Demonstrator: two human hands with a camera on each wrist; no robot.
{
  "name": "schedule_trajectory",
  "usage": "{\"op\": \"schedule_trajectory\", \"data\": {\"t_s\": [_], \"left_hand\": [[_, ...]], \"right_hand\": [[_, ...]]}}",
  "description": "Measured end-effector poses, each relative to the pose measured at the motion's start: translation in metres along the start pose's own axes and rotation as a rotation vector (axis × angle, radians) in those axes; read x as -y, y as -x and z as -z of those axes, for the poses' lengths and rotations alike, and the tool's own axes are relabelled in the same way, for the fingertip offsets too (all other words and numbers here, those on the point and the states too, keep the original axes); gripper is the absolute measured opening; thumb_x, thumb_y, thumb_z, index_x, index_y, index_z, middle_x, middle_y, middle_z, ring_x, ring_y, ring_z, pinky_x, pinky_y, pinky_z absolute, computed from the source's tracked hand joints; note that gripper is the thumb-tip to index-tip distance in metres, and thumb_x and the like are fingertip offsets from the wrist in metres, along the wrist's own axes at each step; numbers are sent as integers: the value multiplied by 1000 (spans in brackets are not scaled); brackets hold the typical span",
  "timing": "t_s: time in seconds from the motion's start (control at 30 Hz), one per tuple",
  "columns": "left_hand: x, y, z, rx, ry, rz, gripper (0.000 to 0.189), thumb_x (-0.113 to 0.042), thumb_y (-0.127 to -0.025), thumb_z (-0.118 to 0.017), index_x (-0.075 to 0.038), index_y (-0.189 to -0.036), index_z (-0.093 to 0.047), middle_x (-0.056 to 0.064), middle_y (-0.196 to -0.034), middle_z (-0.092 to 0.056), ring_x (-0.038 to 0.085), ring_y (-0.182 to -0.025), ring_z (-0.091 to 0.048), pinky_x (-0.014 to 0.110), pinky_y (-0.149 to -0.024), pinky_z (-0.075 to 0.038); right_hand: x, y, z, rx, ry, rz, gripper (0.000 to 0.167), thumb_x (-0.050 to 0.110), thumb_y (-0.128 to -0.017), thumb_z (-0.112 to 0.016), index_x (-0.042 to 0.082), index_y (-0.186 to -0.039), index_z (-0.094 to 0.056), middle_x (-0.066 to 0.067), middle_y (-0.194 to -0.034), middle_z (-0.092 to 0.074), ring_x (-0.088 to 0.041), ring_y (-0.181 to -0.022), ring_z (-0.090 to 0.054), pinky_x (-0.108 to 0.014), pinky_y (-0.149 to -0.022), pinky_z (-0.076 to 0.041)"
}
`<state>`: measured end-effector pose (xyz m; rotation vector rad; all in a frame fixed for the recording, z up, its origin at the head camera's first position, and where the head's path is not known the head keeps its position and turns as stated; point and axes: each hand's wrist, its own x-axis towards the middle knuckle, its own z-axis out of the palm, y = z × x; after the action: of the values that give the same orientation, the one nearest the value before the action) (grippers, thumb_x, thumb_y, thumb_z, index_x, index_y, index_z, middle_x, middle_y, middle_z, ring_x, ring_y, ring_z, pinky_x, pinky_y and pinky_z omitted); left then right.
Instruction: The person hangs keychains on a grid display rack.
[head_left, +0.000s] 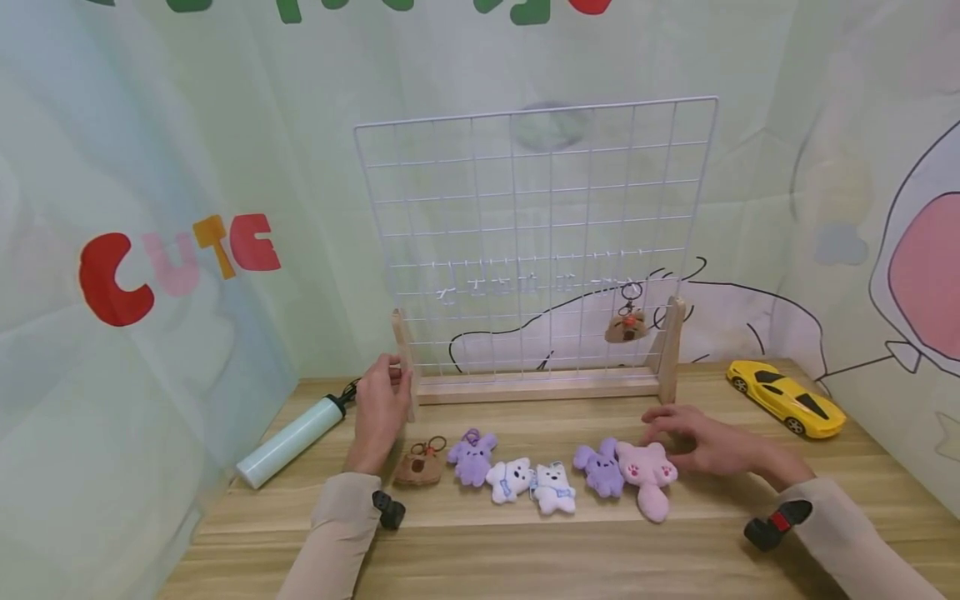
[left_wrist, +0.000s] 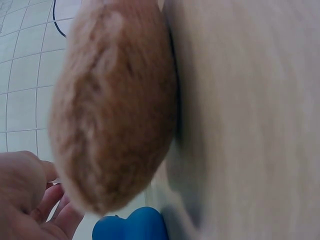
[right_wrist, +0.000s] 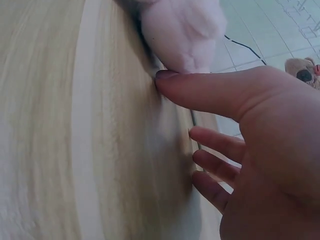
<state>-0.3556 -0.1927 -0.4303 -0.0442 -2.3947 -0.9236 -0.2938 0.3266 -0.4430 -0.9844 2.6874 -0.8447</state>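
Observation:
My left hand [head_left: 381, 408] is beside the left wooden post of a white wire grid rack [head_left: 540, 387], its fingers loosely bent. Whether they touch the post I cannot tell. A brown plush keychain [head_left: 420, 467] lies near that wrist and looms large in the left wrist view. On the right, my right hand [head_left: 701, 442] hovers low with thumb and fingers spread, next to a pink plush [head_left: 647, 471]. In the right wrist view the thumb [right_wrist: 200, 92] overlaps the pink plush's edge; contact is unclear. Between the hands lie purple plushes [head_left: 472, 460] [head_left: 600, 468] and white bear plushes [head_left: 512, 481] [head_left: 553, 488].
Another brown plush keychain [head_left: 626, 325] hangs from the grid at lower right, near a row of small white hooks [head_left: 525, 283]. A pale blue hand pump [head_left: 292, 442] lies at the left. A yellow toy car [head_left: 783, 398] stands at the right. Printed cloth surrounds the table.

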Motion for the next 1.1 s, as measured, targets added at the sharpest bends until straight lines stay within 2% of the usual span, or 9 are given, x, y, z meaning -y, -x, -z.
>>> {"op": "schedule_trajectory", "data": {"t_s": [0.17,0.4,0.57,0.63,0.7,0.83,0.9,0.97,1.1], "left_hand": [[0,-1,0,5,12,4,29,-13,-107,-69,4,-130,-64,27,-119,-76,40,-107,-78,54,-89,-67],[1,-1,2,3,13,5,30,-14,-107,-70,3,-130,-64,26,-119,-76,39,-107,-78,53,-89,-67],[1,-2,2,-1,25,-7,29,-13,-107,-70,4,-130,-64,26,-117,-76,40,-106,-78,54,-88,-67],[1,-2,1,-3,27,-10,29,-12,-107,-70,4,-130,-64,27,-117,-76,40,-106,-78,54,-87,-68],[2,-2,1,-4,28,-16,29,-12,-107,-70,5,-130,-64,27,-117,-76,40,-106,-78,54,-87,-67],[2,-2,-1,-10,23,-23,29,-10,-106,-70,6,-130,-64,28,-117,-76,40,-106,-78,54,-88,-67],[2,-1,-1,-14,19,-25,29,-10,-106,-70,6,-129,-64,28,-117,-76,41,-106,-78,55,-88,-67],[2,-1,-2,-16,11,-23,28,-10,-106,-70,5,-129,-64,27,-117,-76,40,-106,-78,54,-88,-67],[2,1,-1,-15,1,-26,27,-11,-106,-70,5,-128,-64,27,-116,-76,40,-106,-78,54,-88,-66]], "right_hand": [[0,-2,-2,53,-57,35,51,17,-97,-75,26,-147,-68,-33,-168,-37,-66,-151,-31,-91,-113,-25],[0,-3,-1,52,-94,45,37,13,-97,-74,29,-130,-77,-32,-169,-38,-67,-152,-28,-92,-113,-21],[-2,-2,2,28,-102,41,28,13,-97,-75,28,-121,-78,-32,-165,-45,-68,-149,-35,-89,-114,-27],[-2,-2,5,20,-90,34,22,16,-100,-75,29,-118,-79,-29,-162,-51,-65,-147,-41,-81,-118,-35],[-4,-1,7,13,-83,27,17,19,-102,-74,29,-115,-78,-25,-157,-58,-58,-145,-49,-61,-122,-45],[-5,1,12,0,-139,-13,15,19,-107,-68,23,-118,-76,-17,-148,-68,-24,-137,-64,-23,-110,-48],[-5,1,14,-21,-186,-54,18,21,-108,-66,20,-123,-75,-14,-142,-71,-9,-129,-65,-18,-105,-49],[-4,2,15,-51,-225,-94,21,24,-109,-65,16,-127,-73,-11,-134,-74,-3,-119,-65,-19,-99,-52],[-1,3,17,-101,-312,-120,23,23,-110,-64,7,-125,-68,-10,-118,-73,-17,-103,-69,-26,-90,-58]]}}
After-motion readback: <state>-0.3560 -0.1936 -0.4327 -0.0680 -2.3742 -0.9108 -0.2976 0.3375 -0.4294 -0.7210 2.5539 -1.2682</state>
